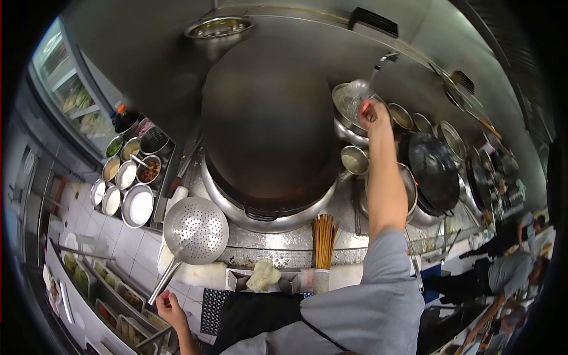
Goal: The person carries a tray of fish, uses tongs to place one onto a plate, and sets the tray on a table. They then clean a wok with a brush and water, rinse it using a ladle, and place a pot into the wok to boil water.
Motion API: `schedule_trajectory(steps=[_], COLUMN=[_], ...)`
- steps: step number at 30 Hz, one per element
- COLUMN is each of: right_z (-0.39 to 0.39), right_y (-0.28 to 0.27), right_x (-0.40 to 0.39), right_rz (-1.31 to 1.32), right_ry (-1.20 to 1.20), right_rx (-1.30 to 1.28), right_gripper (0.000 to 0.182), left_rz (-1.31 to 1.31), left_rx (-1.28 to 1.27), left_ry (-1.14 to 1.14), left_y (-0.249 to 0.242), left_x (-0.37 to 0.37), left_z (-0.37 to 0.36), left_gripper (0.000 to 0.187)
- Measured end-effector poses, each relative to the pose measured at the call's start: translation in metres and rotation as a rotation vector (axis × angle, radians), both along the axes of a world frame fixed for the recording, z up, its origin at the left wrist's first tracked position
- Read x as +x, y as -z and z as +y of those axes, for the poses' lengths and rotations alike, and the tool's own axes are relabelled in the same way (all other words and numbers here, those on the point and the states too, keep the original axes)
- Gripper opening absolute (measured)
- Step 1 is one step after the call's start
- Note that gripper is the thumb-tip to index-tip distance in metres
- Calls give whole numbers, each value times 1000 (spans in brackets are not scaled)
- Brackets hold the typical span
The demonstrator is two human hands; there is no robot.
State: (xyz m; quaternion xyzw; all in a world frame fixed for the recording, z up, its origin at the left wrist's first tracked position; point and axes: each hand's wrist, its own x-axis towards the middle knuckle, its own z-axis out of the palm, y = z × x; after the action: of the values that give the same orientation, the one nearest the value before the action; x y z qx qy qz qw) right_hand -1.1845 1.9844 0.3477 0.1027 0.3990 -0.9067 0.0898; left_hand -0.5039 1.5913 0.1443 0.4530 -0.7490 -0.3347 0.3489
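Note:
My right hand is stretched out over a metal basin behind the stove, fist closed round the upright handle of a ladle. The shiny round ladle bowl shows just beyond the fist, beside a tap, with water splashing around it. At the lower left my left hand hangs with curled fingers and nothing visible in them. It is close beside the handle of a perforated strainer, which rests at the counter's front left edge. A large dark wok sits on the burner ring between my hands, its upper part blurred.
Bamboo sticks stand upright at the counter front, near a crumpled cloth. Bowls of seasonings, including a white one, fill the left side. A second wok is at the right. A co-worker stands farther right.

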Motion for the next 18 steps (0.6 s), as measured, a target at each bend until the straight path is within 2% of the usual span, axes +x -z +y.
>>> schedule_trajectory(steps=[3,5,6,9,12,14,16,18], right_z=[-19,-16,-26,-39,-1,24,36,60], right_y=[-32,-35,-45,-51,-12,2,10,43], right_x=[-62,-100,-85,-25,2,35,72,66], right_rz=[73,189,140,315,434,421,469,393], right_ry=[-96,-215,-97,-27,-50,-38,17,11], right_rx=[138,403,603,949,1018,1295,1451,1657], right_gripper=[19,19,17,13,5,7,8,11], left_rz=[18,-28,-64,-77,-62,-79,-93,-144], left_rx=[18,-18,-37,-64,-109,-137,-168,-166], left_ry=[55,102,126,179,188,156,102,93], left_y=[-14,-13,-17,-6,28,39,51,41], left_x=[-11,-11,-17,-21,-10,-4,2,1], left_z=[18,21,25,28,16,9,-1,-7], left_gripper=[12,10,10,8,17,19,24,25])
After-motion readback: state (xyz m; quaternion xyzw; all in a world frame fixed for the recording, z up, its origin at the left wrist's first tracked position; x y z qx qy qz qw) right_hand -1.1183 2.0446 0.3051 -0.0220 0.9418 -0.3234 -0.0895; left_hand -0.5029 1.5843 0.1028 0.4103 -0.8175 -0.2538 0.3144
